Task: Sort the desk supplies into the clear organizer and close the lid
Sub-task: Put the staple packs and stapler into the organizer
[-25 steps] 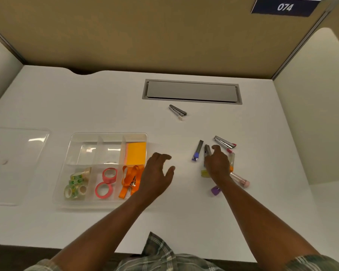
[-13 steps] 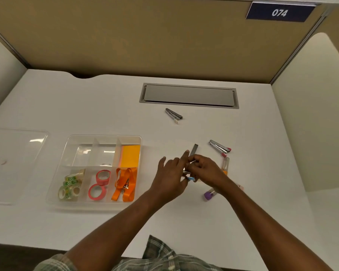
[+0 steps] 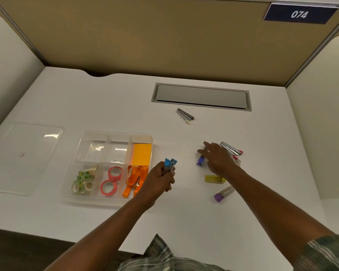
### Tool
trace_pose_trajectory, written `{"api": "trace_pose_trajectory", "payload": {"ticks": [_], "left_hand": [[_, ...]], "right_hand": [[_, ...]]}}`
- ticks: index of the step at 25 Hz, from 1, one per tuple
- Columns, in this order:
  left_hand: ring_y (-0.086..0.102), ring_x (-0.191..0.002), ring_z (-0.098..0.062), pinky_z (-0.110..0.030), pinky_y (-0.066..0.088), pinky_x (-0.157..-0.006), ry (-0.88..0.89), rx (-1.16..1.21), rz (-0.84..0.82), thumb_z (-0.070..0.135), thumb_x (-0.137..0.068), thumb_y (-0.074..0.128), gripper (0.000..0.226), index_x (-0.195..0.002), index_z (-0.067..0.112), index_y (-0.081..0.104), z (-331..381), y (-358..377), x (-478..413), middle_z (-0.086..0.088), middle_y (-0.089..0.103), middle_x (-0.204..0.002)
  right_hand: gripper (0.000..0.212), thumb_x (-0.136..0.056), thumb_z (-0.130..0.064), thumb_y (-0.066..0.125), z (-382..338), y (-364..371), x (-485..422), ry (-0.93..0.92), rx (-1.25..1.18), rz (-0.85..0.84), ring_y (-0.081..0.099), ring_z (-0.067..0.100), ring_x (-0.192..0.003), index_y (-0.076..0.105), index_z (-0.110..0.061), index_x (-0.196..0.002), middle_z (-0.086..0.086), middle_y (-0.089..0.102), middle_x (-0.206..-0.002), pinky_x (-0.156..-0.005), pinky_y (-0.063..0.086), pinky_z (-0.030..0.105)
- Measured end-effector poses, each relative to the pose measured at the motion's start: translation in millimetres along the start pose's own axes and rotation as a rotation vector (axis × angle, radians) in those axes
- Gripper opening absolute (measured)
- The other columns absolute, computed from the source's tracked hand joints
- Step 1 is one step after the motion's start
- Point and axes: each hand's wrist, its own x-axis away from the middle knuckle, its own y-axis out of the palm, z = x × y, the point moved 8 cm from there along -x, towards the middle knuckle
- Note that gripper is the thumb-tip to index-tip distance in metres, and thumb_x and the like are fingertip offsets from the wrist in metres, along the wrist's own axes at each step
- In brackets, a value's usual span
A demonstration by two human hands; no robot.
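My left hand (image 3: pixel 160 179) is shut on a small blue-tipped staple remover (image 3: pixel 170 163), just right of the clear organizer (image 3: pixel 114 200). The organizer holds patterned tape rolls (image 3: pixel 82 181), pink tape rolls (image 3: pixel 112 180), an orange lanyard (image 3: pixel 134 179) and orange sticky notes (image 3: pixel 142 153). My right hand (image 3: pixel 217 158) is spread flat over a purple-tipped remover (image 3: pixel 200 160), fingers apart. Around it lie a pink-tipped remover (image 3: pixel 232 149), a yellow piece (image 3: pixel 213 178), a purple-capped piece (image 3: pixel 223 193) and, further back, a grey remover (image 3: pixel 185 115).
The organizer's clear lid (image 3: pixel 25 157) lies flat at the far left of the white desk. A grey cable hatch (image 3: pixel 202 96) sits at the back centre. Beige partition walls close off the back and both sides.
My right hand passed the blue-tipped remover to my left hand. The left hand drew back toward the organizer with it, and the right hand reached out again over the loose pile.
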Motion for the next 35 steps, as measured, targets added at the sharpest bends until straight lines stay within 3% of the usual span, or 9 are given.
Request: {"api": "trace_pose_trajectory", "payload": {"ticks": [4, 8, 12, 14, 17, 20, 24, 28, 35], "left_hand": [[0.059, -0.06, -0.012, -0.028, 0.048, -0.056, -0.068, 0.116, 0.038, 0.018, -0.099, 0.054, 0.009, -0.105, 0.015, 0.06, -15.7, -29.5, 5.5, -0.004, 0.066, -0.075], [0.058, -0.06, -0.014, -0.027, 0.048, -0.054, -0.113, 0.18, 0.05, 0.022, -0.098, 0.056, 0.012, -0.105, 0.013, 0.06, -28.2, -55.6, 11.7, -0.005, 0.067, -0.076], [0.058, -0.059, -0.017, -0.029, 0.047, -0.052, -0.168, 0.287, 0.059, 0.024, -0.098, 0.057, 0.019, -0.11, 0.01, 0.059, -36.0, -78.5, 14.6, -0.008, 0.067, -0.077], [0.057, -0.059, -0.02, -0.031, 0.046, -0.052, -0.174, 0.335, 0.061, 0.023, -0.099, 0.055, 0.026, -0.115, 0.003, 0.057, -37.9, -93.1, 15.2, -0.011, 0.065, -0.078], [0.058, -0.061, -0.023, -0.032, 0.045, -0.054, -0.162, 0.435, 0.07, 0.029, -0.099, 0.054, 0.036, -0.119, -0.001, 0.057, -34.9, -116.6, 14.3, -0.013, 0.065, -0.079], [0.063, -0.062, -0.025, -0.033, 0.048, -0.057, -0.184, 0.527, 0.135, 0.041, -0.101, 0.045, 0.042, -0.115, 0.006, 0.062, -33.2, -147.3, 9.9, -0.015, 0.068, -0.079], [0.067, -0.06, -0.028, -0.032, 0.05, -0.057, -0.202, 0.57, 0.183, 0.051, -0.102, 0.033, 0.064, -0.082, 0.006, 0.074, -28.3, -181.9, -4.6, -0.021, 0.072, -0.075], [0.069, -0.063, -0.027, -0.032, 0.055, -0.055, -0.149, 0.532, 0.256, 0.042, -0.105, 0.031, 0.04, -0.116, 0.015, 0.058, -20.7, -210.2, -24.7, -0.016, 0.072, -0.088], [0.071, -0.092, -0.026, -0.042, 0.06, -0.075, -0.156, 0.326, 0.396, 0.023, -0.101, 0.049, 0.024, -0.125, 0.025, 0.049, -19.4, -237.5, -57.6, -0.008, 0.069, -0.107]], "right_hand": [[0.02, -0.095, -0.024, 0.049, -15.4, -1.1, -5.8, -0.061, 0.125, 0.116, 0.05, 0.027, -0.117, 0.062, -0.023, -0.11, 0.004, 0.058, -0.122, -0.089, 0.039, 0.037], [0.011, -0.094, -0.022, 0.057, -23.9, -3.0, -8.2, -0.063, -0.018, 0.202, 0.058, 0.028, -0.096, 0.066, -0.017, -0.097, 0.004, 0.064, -0.096, -0.079, 0.041, 0.039], [0.009, -0.093, -0.023, 0.063, -25.0, -10.0, -4.9, 0.147, -0.534, 0.302, 0.057, 0.02, -0.071, 0.058, -0.017, -0.088, -0.006, 0.063, -0.075, -0.062, 0.039, 0.033], [0.008, -0.095, -0.024, 0.061, -35.0, -8.7, -5.2, 0.294, -0.942, 0.305, 0.064, 0.019, -0.072, 0.058, -0.016, -0.096, -0.003, 0.069, -0.079, -0.068, 0.048, 0.033], [0.02, -0.1, -0.026, 0.055, -77.7, -4.1, -10.1, 0.471, -1.61, 0.158, 0.071, 0.026, -0.076, 0.058, -0.015, -0.117, 0.015, 0.071, -0.098, -0.071, 0.058, 0.039], [0.026, -0.1, -0.028, 0.053, -134.1, -16.2, -23.7, 0.533, -1.838, 0.011, 0.068, 0.027, -0.076, 0.06, -0.011, -0.118, 0.016, 0.07, -0.1, -0.066, 0.057, 0.037], [0.028, -0.094, -0.026, 0.058, -210.3, -41.0, -48.8, 0.461, -1.837, -0.147, 0.061, 0.017, -0.061, 0.063, -0.007, -0.115, 0.011, 0.071, -0.09, -0.052, 0.048, 0.026], [0.029, -0.094, -0.018, 0.058, -257.8, -62.6, -74.8, 0.384, -1.767, -0.099, 0.065, 0.019, -0.066, 0.054, -0.021, -0.122, 0.011, 0.072, -0.094, -0.057, 0.051, 0.029], [0.036, -0.095, -0.017, 0.057, -284.4, -65.7, -106.5, 0.448, -1.622, 0.005, 0.067, 0.022, -0.091, 0.051, -0.038, -0.123, 0.006, 0.064, -0.112, -0.076, 0.057, 0.038]]}}
